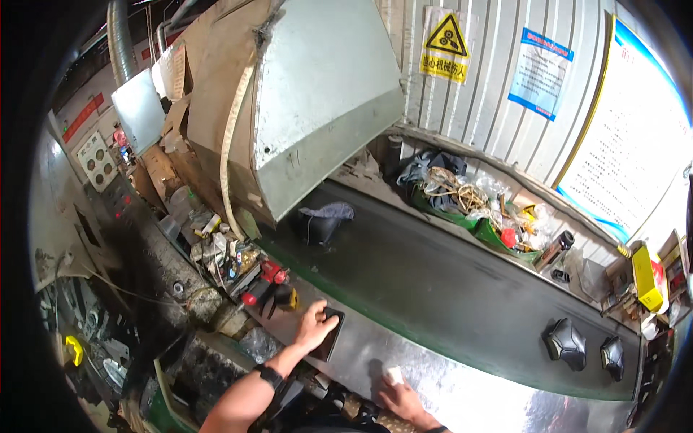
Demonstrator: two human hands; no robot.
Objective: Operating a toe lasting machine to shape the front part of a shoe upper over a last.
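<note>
My left hand, with a dark band at the wrist, has its fingers and thumb closed on the upper end of a flat, dark, phone-like slab. The slab lies along the bare metal ledge. Farther right, my right hand rests low over the same ledge, its fingers closed on a small white piece, perhaps paper or cloth. Beyond the ledge runs a dark conveyor belt. On it lie a dark grey fabric-like piece and two black, glossy moulded parts.
A large metal hood hangs over the belt's far left. Red-and-black tools and clutter lie left of my left hand. A green sack of cords and plastic scraps stands behind the belt. At far right is a yellow box.
</note>
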